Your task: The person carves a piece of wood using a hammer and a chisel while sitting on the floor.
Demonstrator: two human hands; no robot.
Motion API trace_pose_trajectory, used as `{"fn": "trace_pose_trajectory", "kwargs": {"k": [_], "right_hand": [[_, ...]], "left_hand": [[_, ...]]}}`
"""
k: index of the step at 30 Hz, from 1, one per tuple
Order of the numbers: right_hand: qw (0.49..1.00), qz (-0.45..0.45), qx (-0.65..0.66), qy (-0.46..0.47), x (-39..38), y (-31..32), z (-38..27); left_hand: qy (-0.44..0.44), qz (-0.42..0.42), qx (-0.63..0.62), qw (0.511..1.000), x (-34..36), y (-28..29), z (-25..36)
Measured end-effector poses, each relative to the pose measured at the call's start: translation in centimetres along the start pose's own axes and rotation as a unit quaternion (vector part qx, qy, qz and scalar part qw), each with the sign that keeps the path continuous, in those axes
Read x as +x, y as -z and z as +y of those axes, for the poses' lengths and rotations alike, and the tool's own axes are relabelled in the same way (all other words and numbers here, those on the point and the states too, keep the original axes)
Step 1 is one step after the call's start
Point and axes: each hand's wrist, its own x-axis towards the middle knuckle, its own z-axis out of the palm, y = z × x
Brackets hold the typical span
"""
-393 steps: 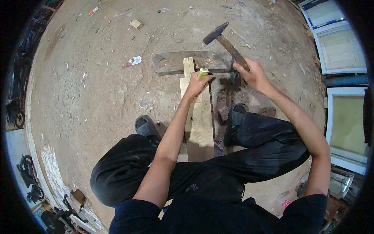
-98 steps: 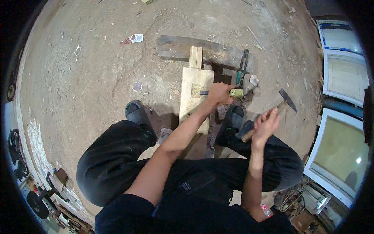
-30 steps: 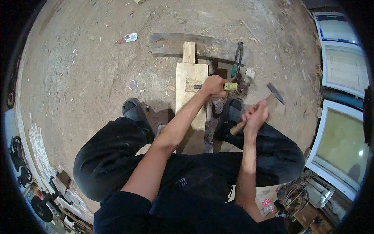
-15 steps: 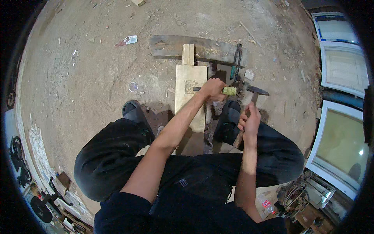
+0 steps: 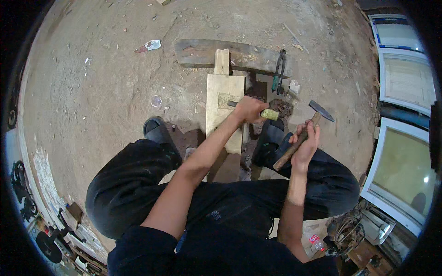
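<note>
My left hand (image 5: 250,109) is closed round a chisel with a yellow-green handle (image 5: 270,114). The chisel's blade (image 5: 231,103) points left, its tip at a shallow rectangular recess (image 5: 226,100) cut in a pale wooden board (image 5: 224,133). To the right, my right hand (image 5: 306,145) grips a hammer (image 5: 294,148) by its wooden handle, with fingers partly loosened. The dark metal hammer head (image 5: 321,111) is raised, apart from the chisel. The board lies lengthwise between my feet; its narrow far end (image 5: 222,62) rests on a weathered grey plank (image 5: 198,54).
Pincers with green on one handle (image 5: 279,73) lie across the plank's right part. A pale chunk (image 5: 294,86) sits beside them. White-framed windows (image 5: 400,170) lean along the right. A crumpled wrapper (image 5: 148,46) lies on the dirt floor (image 5: 106,83), far left.
My right hand has shifted right with the hammer, whose head has swung right and away from the chisel. The chisel's handle end has tilted slightly nearer me.
</note>
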Motion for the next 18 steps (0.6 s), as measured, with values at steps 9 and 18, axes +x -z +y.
{"fn": "trace_pose_trajectory", "kwargs": {"k": [9, 18], "right_hand": [[0.995, 0.022, -0.061, -0.072, 0.5, 0.9, 0.1], [0.989, -0.017, -0.149, -0.015, -0.7, 0.2, 3.7]], "left_hand": [[0.075, -0.118, 0.048, 0.989, 0.3, 1.5, 1.3], [0.064, -0.043, -0.066, 0.995, 0.2, 1.4, -0.4]]}}
